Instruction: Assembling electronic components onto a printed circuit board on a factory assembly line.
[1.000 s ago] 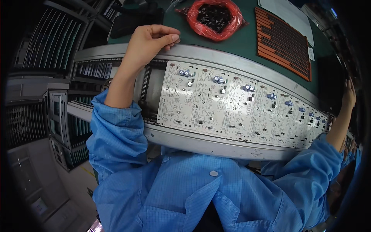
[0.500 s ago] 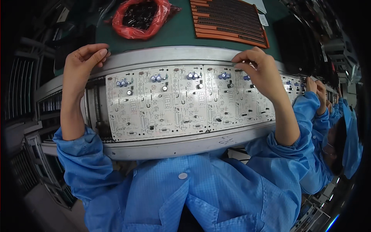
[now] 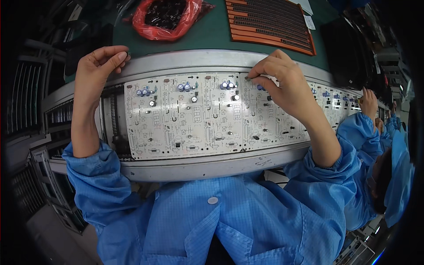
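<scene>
Right of centre, upper half of frame: right hand [image 3: 285,84] arched over a run of white circuit boards [image 3: 263,117], thumb and forefinger almost meeting near the boards' top edge. Something small and dark sits at the tips; cannot tell whether gripped or merely touched. Wrist lifted, probably to spare the upright capacitors [image 3: 228,85] beneath.

Upper left: left hand [image 3: 98,66] over the rail's far side, thumb and forefinger closed on a tiny dark-green part [image 3: 128,54]. Tip-only pinch, presumably because the piece is so small; its end shows beyond the fingers.

Boards span mid-frame, edge to edge, between an upper metal rail [image 3: 207,57] and a lower metal rail [image 3: 198,171], which seem to keep them in line.

Top of frame, green tabletop: red bag [image 3: 165,34], mouth spread wide, likely for easy reach into its dark pieces; orange rack [image 3: 243,32] holding dark strips in rows.

Far right: a co-worker's hand [image 3: 368,104].
</scene>
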`<state>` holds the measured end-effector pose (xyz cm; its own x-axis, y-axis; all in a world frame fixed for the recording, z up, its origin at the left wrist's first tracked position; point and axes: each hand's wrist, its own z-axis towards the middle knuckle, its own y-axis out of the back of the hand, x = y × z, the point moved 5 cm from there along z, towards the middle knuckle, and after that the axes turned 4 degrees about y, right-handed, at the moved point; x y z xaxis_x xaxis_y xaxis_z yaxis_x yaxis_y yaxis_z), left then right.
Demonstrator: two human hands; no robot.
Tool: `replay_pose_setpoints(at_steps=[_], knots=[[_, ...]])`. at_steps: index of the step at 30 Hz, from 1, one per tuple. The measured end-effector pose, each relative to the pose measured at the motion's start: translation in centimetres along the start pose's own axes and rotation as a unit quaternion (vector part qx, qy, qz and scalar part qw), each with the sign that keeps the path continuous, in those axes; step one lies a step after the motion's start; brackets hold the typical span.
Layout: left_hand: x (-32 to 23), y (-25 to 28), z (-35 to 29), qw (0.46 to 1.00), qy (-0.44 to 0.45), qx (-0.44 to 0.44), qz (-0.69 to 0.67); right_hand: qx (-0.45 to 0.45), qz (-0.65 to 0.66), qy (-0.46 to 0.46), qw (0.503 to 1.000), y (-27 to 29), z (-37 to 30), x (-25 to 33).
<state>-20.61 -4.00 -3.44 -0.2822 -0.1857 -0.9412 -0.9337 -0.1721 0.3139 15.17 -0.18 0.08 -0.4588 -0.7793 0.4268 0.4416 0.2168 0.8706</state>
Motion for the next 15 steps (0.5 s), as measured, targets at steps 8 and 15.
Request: replay_pose_setpoints(at_steps=[8,15], knots=[[-0.2,0.2,-0.1,1.000,0.000,-0.005,0.011,-0.010,0.024,0.017,1.000,-1.1,2.0,1.1],[-0.2,0.2,-0.1,1.000,-0.007,-0.004,0.009,0.017,0.003,0.029,0.999,-2.3,3.5,1.4]])
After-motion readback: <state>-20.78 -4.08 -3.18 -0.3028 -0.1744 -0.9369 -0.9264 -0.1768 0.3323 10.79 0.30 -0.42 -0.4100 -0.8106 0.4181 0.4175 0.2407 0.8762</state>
